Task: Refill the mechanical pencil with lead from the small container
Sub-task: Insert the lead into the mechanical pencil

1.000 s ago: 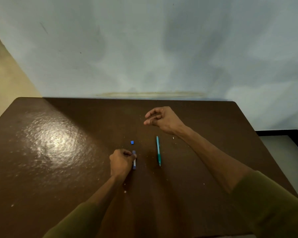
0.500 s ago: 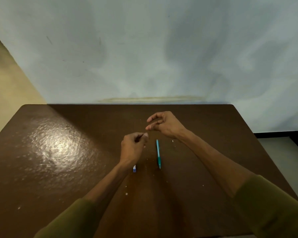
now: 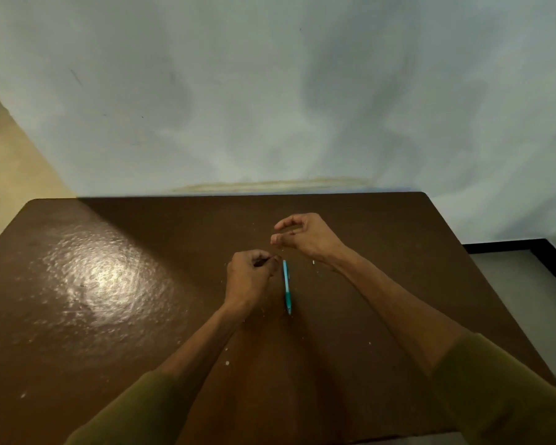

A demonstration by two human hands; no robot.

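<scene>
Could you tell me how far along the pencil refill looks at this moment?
Early stage. The teal mechanical pencil lies untouched on the brown table. The left hand has its fingers curled, seemingly pinching something thin, perhaps a lead; too small to confirm. The right hand hovers, loosely curled and holding nothing. Picking up the pencil and loading lead remain.

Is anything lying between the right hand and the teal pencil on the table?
Nothing visible does. The right hand hovers just beyond the far end of the mechanical pencil, with bare table between. The left hand sits beside it.

Brown table (image 3: 109, 316), teal pencil (image 3: 286, 285) atop
</scene>
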